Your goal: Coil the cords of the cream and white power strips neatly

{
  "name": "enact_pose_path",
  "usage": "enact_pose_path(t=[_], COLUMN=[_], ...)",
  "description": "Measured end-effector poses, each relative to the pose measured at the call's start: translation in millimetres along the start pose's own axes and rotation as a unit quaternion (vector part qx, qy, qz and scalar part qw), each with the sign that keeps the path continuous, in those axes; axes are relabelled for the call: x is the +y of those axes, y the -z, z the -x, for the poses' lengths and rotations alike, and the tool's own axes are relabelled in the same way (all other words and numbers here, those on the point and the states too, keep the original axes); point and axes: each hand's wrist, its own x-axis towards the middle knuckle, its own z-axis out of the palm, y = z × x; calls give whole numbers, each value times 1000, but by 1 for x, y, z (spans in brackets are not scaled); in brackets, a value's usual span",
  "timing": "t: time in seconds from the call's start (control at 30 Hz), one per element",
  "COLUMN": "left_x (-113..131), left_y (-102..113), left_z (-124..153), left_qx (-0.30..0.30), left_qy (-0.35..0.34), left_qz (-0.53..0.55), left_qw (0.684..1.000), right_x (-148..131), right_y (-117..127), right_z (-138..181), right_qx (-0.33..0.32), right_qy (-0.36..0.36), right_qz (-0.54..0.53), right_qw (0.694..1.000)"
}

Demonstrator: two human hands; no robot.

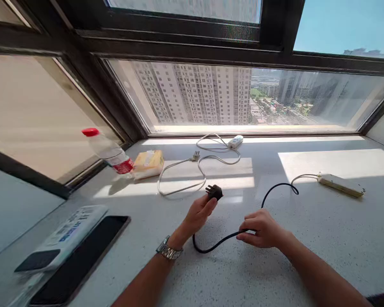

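My left hand [199, 213] pinches a black plug [214, 192] at the end of a black cable [277, 187], holding it just above the grey windowsill. A metal watch sits on that wrist. My right hand [261, 229] is closed on the same black cable a little further along, where it loops on the sill. The cable runs on to the right towards a beige power strip [341, 185] lying in the sun.
A white power strip [235, 141] with its coiled white cord [198, 168] lies by the window. A bottle with a red cap [108, 151] and a yellow packet [148, 163] are at the left. A remote [67, 233] rests on a dark tablet [83, 260] near the front left.
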Motion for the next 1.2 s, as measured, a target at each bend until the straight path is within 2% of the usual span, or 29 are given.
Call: enact_pose_path(t=[0.07, 0.13, 0.2, 0.27, 0.4, 0.47, 0.53, 0.6, 0.63, 0.73, 0.87, 0.97, 1.1, 1.2], left_x=[3, 6, 9, 11, 11, 11, 14, 20, 23, 30, 25, 18, 19, 23], left_y=[-23, -42, -55, -61, -56, -48, -35, -21, -14, 7, 24, 25, 20, 21], left_z=[8, 14, 19, 22, 24, 25, 25, 23, 22, 18, 16, 18, 21, 19], left_qx=[-94, -159, -194, -208, -234, -274, -302, -285, -262, -174, -56, -28, -9, 39], left_qy=[-31, -43, -42, -11, 38, 36, 8, -32, -45, -56, -70, -63, -40, -42], left_qz=[19, 48, 95, 116, 179, 287, 405, 495, 526, 587, 634, 637, 613, 606], left_qw=[995, 985, 975, 971, 955, 917, 863, 820, 808, 789, 768, 768, 789, 794], right_x=[5, 10, 15, 18, 22, 24, 28, 32, 34, 37, 37, 35, 33, 31], right_y=[-9, -16, -21, -23, -18, -13, -7, -1, 1, 5, 7, 7, 8, 11], right_z=[2, 3, 5, 6, 7, 7, 7, 5, 4, -1, -5, -7, -9, -11], right_qx=[45, 93, 154, 184, 137, 112, 95, 79, 71, 62, 59, 7, -75, -131], right_qy=[-25, -54, -90, -116, -110, -104, -124, -163, -182, -219, -256, -300, -364, -375], right_qz=[27, 48, 60, 74, 93, 115, 147, 172, 185, 250, 315, 295, 271, 246], right_qw=[998, 993, 982, 973, 980, 981, 977, 968, 963, 941, 912, 907, 888, 884])
